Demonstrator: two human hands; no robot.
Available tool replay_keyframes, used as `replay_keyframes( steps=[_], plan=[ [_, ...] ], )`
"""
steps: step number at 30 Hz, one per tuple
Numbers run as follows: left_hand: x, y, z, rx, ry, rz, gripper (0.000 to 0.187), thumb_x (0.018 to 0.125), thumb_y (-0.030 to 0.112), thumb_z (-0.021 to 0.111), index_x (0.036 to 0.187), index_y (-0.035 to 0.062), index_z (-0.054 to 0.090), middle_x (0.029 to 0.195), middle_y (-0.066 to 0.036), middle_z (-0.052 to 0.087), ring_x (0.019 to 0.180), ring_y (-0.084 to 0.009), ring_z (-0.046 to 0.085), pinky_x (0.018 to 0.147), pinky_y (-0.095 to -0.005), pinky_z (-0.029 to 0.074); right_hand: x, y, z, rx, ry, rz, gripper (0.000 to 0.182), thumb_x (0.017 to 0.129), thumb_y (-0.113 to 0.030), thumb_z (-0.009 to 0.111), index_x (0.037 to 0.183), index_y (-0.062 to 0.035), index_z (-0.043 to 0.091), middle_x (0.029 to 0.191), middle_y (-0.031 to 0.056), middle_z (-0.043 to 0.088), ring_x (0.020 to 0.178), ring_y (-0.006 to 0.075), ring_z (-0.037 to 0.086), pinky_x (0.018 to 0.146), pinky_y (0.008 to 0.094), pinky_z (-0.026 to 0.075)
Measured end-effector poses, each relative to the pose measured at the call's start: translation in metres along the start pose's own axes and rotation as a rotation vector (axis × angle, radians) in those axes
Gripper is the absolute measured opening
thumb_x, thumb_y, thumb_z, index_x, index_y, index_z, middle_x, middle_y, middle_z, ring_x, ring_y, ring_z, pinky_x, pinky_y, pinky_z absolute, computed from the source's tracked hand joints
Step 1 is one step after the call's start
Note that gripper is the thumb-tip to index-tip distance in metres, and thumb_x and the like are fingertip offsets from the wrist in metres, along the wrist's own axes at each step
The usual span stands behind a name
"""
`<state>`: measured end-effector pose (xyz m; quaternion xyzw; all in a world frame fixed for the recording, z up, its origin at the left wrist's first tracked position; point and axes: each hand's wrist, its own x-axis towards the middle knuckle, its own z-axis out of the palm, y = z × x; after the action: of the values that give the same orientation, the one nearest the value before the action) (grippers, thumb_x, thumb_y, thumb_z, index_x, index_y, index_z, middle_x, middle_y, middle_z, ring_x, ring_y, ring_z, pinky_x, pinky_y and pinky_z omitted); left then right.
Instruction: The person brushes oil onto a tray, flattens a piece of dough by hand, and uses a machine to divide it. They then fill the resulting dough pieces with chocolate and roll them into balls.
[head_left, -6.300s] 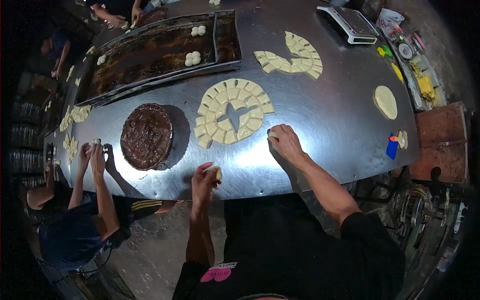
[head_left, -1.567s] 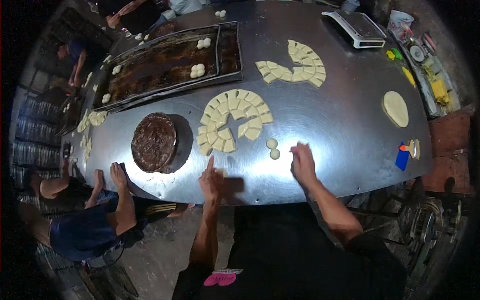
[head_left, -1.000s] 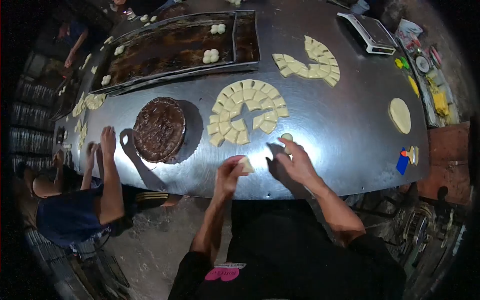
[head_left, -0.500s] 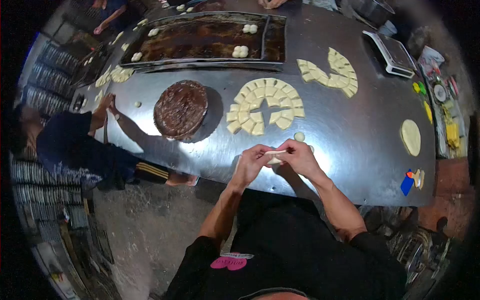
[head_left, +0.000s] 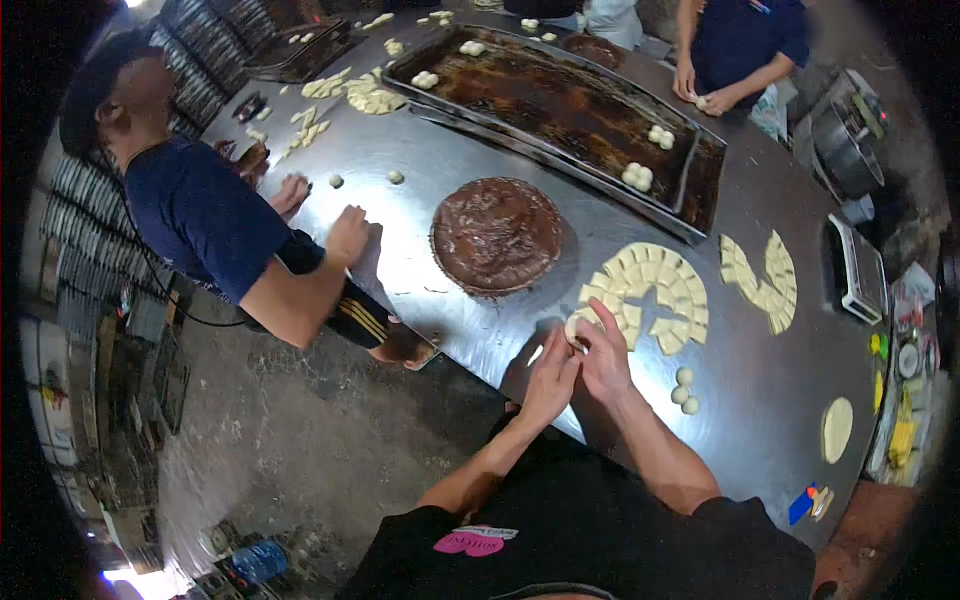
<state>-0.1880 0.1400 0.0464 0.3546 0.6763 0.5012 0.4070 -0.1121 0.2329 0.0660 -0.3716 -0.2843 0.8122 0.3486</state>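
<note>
My left hand [head_left: 550,385] and my right hand [head_left: 606,362] meet over the near edge of the metal table, closed around a small pale dough piece [head_left: 577,328]. The dough shows at the fingertips; the rest is hidden by my fingers. A white sliver [head_left: 535,355], probably dough, shows beside the left fingers. Just beyond my hands lies a ring of cut dough pieces [head_left: 655,275]. Three dough balls [head_left: 684,377] sit close together to the right of my right hand. Left of the ring is a round pan of dark brown filling [head_left: 497,235].
A large dark baking tray [head_left: 550,100] holds several dough clusters. Further right are another arc of cut dough [head_left: 765,290], a scale [head_left: 857,268], a flat dough oval [head_left: 837,430] and a blue scraper [head_left: 801,506]. One co-worker [head_left: 205,210] stands left, another [head_left: 745,50] at the far side.
The view has swung left, showing more of the left co-worker. My hands have gone from pinching a stretched dough piece to closing around it, left hand turned more upright.
</note>
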Motion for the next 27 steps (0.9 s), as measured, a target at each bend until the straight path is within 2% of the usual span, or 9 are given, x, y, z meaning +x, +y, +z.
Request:
replay_keyframes(
  steps=[5,7,8,10,14,20,24,26,27],
  plan=[
    [0.002,-0.017,-0.059,0.182,0.121,0.168,0.048,0.091,0.012,0.057,0.137,0.0043,0.045,0.146,-0.019,0.037,0.134,-0.0294,0.038,0.100,-0.0350,0.043,0.079,-0.013,0.064,-1.107,-0.199,-0.415,0.042,0.087,-0.005,0.055,0.128,-0.0049,0.048,0.105,0.0165,0.063,0.089,0.0275,0.063,0.073,0.0367,0.050],
    [0.003,-0.023,-0.080,0.146,0.144,0.107,0.036,0.090,0.008,0.058,0.125,0.0037,0.056,0.139,-0.018,0.045,0.122,-0.0258,0.051,0.093,-0.0322,0.048,0.114,-0.008,0.073,-1.565,-0.586,-1.126,0.043,0.082,-0.004,0.051,0.126,-0.0047,0.048,0.100,0.0203,0.063,0.086,0.0349,0.063,0.071,0.0429,0.051],
    [0.002,-0.026,-0.092,0.136,0.164,0.082,0.033,0.090,0.013,0.058,0.122,0.0036,0.058,0.135,-0.019,0.050,0.123,-0.0316,0.050,0.096,-0.0377,0.045,0.122,-0.005,0.073,-1.572,-0.594,-1.122,0.043,0.082,-0.004,0.051,0.126,-0.0047,0.048,0.100,0.0203,0.063,0.086,0.0349,0.063,0.071,0.0429,0.051],
    [-0.002,-0.033,-0.112,0.072,0.201,0.027,0.030,0.090,0.011,0.058,0.119,0.0026,0.060,0.130,-0.018,0.054,0.114,-0.0289,0.057,0.092,-0.0348,0.048,0.131,-0.004,0.079,-1.837,-0.880,-0.993,0.040,0.082,-0.004,0.048,0.122,-0.0055,0.049,0.098,0.0198,0.065,0.085,0.0386,0.063,0.074,0.0478,0.050],
    [-0.016,-0.048,-0.139,-0.008,0.289,-0.025,0.027,0.091,0.011,0.057,0.116,0.0011,0.061,0.123,-0.015,0.058,0.104,-0.0212,0.060,0.085,-0.0289,0.049,0.137,-0.021,0.094,-1.903,-0.759,-0.347,0.040,0.082,-0.003,0.049,0.122,-0.0120,0.051,0.105,0.0182,0.064,0.092,0.0375,0.062,0.072,0.0466,0.049],
    [0.002,-0.041,-0.138,-0.132,0.148,-0.142,0.029,0.094,0.012,0.053,0.120,-0.0002,0.058,0.121,-0.013,0.058,0.102,-0.0184,0.060,0.087,-0.0284,0.048,0.137,-0.016,0.090,-2.041,-0.903,-0.550,0.047,0.077,-0.003,0.055,0.124,-0.0114,0.050,0.093,0.0186,0.065,0.085,0.0399,0.063,0.072,0.0492,0.049],
    [0.031,-0.039,-0.100,-0.684,0.146,-0.243,0.035,0.096,0.013,0.052,0.126,-0.0042,0.052,0.123,-0.014,0.057,0.110,-0.0217,0.057,0.089,-0.0343,0.050,0.136,-0.015,0.089,-1.835,-0.705,-0.440,0.044,0.077,0.001,0.052,0.120,-0.0071,0.053,0.092,0.0165,0.065,0.079,0.0313,0.065,0.063,0.0418,0.050],
    [0.035,-0.022,-0.088,-0.789,0.131,-0.252,0.038,0.096,0.015,0.051,0.129,-0.0042,0.049,0.126,-0.015,0.054,0.113,-0.0252,0.056,0.090,-0.0389,0.051,0.130,-0.023,0.085,-0.836,-0.529,0.433,0.041,0.079,0.003,0.048,0.118,-0.0044,0.054,0.088,0.0095,0.063,0.070,0.0204,0.061,0.057,0.0319,0.049],
    [0.035,-0.012,-0.081,-0.894,0.143,-0.248,0.037,0.096,0.015,0.052,0.128,-0.0041,0.049,0.125,-0.015,0.055,0.113,-0.0254,0.055,0.090,-0.0389,0.051,0.107,-0.033,0.091,-0.638,-0.461,0.492,0.040,0.079,0.004,0.047,0.118,-0.0015,0.054,0.089,0.0053,0.060,0.068,0.0127,0.056,0.052,0.0237,0.045]
  ],
)
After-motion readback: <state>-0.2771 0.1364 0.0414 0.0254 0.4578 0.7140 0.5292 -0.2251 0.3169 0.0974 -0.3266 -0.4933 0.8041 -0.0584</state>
